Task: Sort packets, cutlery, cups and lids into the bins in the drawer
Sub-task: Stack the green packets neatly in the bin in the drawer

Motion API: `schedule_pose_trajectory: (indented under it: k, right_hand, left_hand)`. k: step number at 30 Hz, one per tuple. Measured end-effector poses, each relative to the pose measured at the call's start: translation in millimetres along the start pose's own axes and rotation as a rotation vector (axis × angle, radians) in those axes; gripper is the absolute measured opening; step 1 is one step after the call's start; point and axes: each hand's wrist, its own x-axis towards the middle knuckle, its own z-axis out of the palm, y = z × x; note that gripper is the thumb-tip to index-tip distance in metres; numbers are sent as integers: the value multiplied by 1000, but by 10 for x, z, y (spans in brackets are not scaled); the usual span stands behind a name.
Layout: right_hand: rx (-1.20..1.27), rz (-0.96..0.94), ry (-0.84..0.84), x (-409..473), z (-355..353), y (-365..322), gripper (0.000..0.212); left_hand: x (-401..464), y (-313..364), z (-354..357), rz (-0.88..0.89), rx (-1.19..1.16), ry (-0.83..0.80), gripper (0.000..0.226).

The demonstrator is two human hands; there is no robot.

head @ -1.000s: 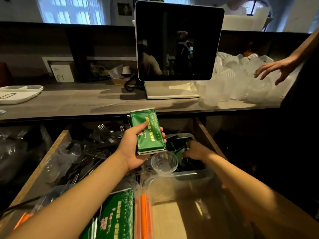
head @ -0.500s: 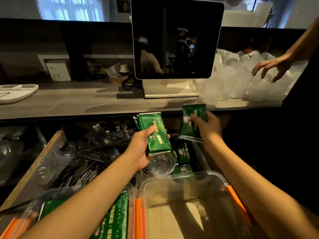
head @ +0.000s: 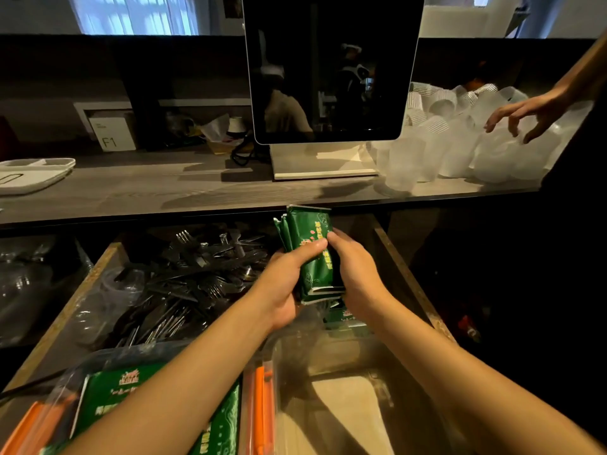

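Above the open wooden drawer (head: 402,270), both my hands hold a small stack of green packets (head: 310,254). My left hand (head: 284,285) grips the stack from the left, thumb across its front. My right hand (head: 356,277) grips it from the right side. Black plastic forks and cutlery (head: 197,274) lie heaped in the back left of the drawer. More green packets (head: 345,315) lie under my hands. A clear bin (head: 108,392) at the front left holds green packets. Another clear bin (head: 331,353) sits at the front right.
A dark screen on a white stand (head: 328,70) stands on the counter (head: 164,192) above the drawer. Several frosted plastic cups (head: 453,142) crowd the counter's right end, where another person's hand (head: 525,114) reaches over them. A white tray (head: 33,174) lies at far left.
My right hand lifted a green packet from the drawer's back right and brought it against the packet in my left hand; both hands now hold them together as a stack.
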Motion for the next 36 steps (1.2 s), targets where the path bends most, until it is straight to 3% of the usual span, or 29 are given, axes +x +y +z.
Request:
schedule_pose_trajectory:
  k: [4,6,8,14,17,19,23,27,30,33,36]
  right_hand:
    - [0,58,102,193,-280,57,35]
    - [-150,118,197,343,-462,96,29]
    - [-441,247,187,433,-643,226,23]
    - [-1323,398,-452,308,-708,400,24]
    - [-1573,418,-551,386,-699,490,40]
    - [-1615,407,-564,420,-724,547,43]
    - [-1546,348,-428,436,-768,558,31]
    - [-1370,212,-134,442,-797,393,23]
    - [-1094,93,105,437,-783,170,21]
    - [-723,-161,303,337,-666,-53,11]
    - [-234,-240,266,151,-467,-253,12]
  left_hand:
    - [-71,70,-97,-24,-61,-18,34]
    - [-86,138,-168,14,-124,-22,25]
    - [-87,209,-247,54,-175,-14,26]
    - [-67,261,-377,70,-287,-32,33]
    - [-63,249,-383,76,-263,-48,43]
    - [-56,236,-387,72,-248,-73,45]
    - [-40,213,-387,73,-240,-113,40]
    - [-45,209,-362,82,-231,-106,45]
    - [-36,188,-333,72,-235,-57,41]
    - [-34,176,-299,43,-201,-14,29]
    - [-36,156,-266,41,-133,31,35]
